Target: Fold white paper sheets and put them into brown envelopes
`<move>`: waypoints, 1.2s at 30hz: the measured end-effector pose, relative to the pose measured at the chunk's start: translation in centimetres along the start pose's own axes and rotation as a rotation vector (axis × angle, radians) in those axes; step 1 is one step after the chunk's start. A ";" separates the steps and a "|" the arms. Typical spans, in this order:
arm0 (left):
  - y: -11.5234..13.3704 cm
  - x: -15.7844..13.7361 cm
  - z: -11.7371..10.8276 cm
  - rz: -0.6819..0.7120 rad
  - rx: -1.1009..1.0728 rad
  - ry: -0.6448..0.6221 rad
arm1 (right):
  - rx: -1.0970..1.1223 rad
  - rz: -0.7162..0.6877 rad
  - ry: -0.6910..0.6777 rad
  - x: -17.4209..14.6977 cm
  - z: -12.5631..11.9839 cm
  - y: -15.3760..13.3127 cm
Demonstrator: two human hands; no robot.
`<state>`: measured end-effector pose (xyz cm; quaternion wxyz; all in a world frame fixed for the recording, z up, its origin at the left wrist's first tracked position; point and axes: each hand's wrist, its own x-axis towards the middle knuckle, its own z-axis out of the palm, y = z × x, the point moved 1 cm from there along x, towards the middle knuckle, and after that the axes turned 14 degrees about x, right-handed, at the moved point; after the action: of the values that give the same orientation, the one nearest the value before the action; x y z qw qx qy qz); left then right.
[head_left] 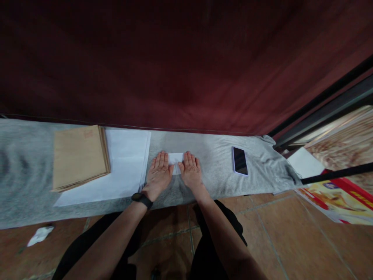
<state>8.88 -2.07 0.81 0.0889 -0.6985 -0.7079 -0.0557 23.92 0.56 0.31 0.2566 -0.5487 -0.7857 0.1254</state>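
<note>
Spread flat, gripping nothing, the left hand [159, 175] and right hand [191, 171] rest on the small white paper [176, 158], seemingly folded already; larger sheets [128, 153] left of it lie flat.

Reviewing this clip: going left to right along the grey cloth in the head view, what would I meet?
Brown rectangular paper stack, the person's bare left hand, small white rectangular paper, bare right hand, dark-screened rectangular phone with a pale lilac edge.
</note>
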 end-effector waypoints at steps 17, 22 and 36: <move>1.6 0.1 -1.0 0.054 -0.092 0.091 | -0.062 0.051 -0.018 -0.6 -1.2 1.3; 4.2 -0.1 -1.1 0.231 -0.103 -0.026 | -0.075 0.053 -0.048 -0.7 -1.1 1.4; 2.5 -0.1 -0.4 0.061 0.040 -0.042 | -0.089 0.064 -0.051 -1.1 -1.7 1.8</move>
<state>11.43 -2.24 1.06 0.0896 -0.7187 -0.6891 -0.0241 26.52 0.08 0.58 0.2075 -0.5810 -0.7790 0.1123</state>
